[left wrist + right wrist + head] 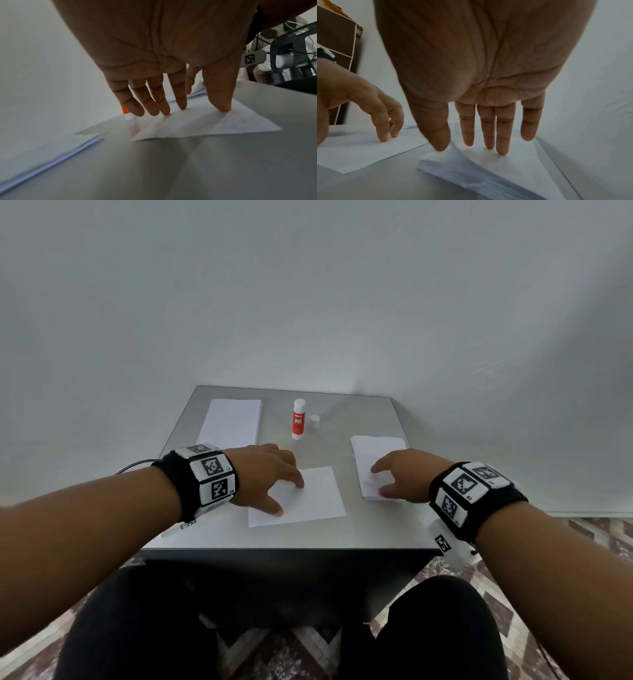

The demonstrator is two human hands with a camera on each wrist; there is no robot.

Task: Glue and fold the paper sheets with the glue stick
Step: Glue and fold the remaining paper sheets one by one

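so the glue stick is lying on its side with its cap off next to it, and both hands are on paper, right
Not quite: the glue stick stands upright, as the head view shows. Its cap is off beside it, and the left hand and right hand do rest on paper.

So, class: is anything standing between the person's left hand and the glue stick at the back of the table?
Nothing visible does. The left hand presses the single white paper sheet; bare grey table lies between it and the upright red-and-white glue stick. Its small white cap stands beside it.
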